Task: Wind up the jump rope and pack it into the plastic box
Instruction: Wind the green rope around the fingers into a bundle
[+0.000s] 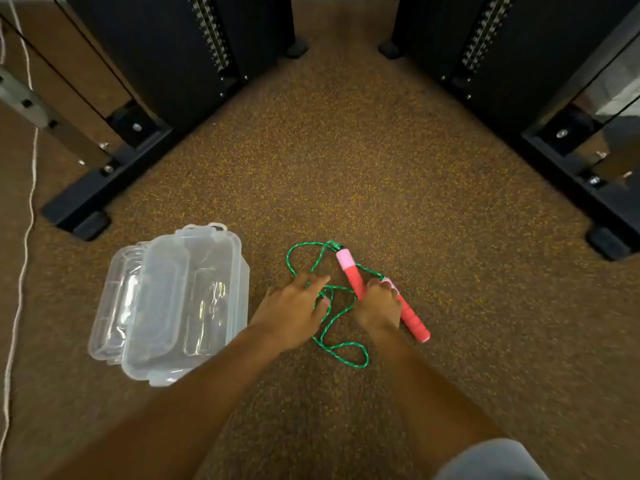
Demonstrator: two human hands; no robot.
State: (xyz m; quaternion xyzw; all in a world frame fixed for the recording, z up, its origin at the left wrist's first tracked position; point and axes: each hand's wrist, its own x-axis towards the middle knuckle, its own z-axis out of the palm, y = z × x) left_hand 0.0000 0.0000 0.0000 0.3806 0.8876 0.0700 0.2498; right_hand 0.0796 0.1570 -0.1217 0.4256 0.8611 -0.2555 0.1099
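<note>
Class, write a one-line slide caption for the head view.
Right hand grips both handles; left hand reaches the green rope beside the box.

Head view: looking steeply down and forward from above, wide-angle.
Nearness: sitting close over the brown yellow-speckled rubber floor (346, 161).

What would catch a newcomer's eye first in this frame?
Brightest is the green braided jump rope, tangled loosely on the speckled brown floor at centre, with two red-and-pink handles. The right hand is closed on the handles where they cross, while the left hand reaches open-fingered over the cord. Left of the hands sits the clear plastic box, with its lid tucked under it; black gym machine frames flank the scene.
</note>
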